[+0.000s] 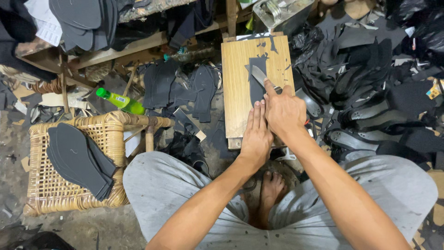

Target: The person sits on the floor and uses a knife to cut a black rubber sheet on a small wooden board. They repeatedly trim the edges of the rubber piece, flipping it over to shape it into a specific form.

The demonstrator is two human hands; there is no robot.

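here right hand (285,112) holds knife (260,76) on black sole piece (257,83).

Dim at 1 and 11 o'clock, brighter at centre; soft shadows, slight edge bending, mostly sharp focus.

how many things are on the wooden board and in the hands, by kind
knife, gripped by the right hand: 1
black sole-shaped piece, pressed flat by the left hand: 1
wooden cutting board: 1
total: 3, not counting the small black scraps on the board
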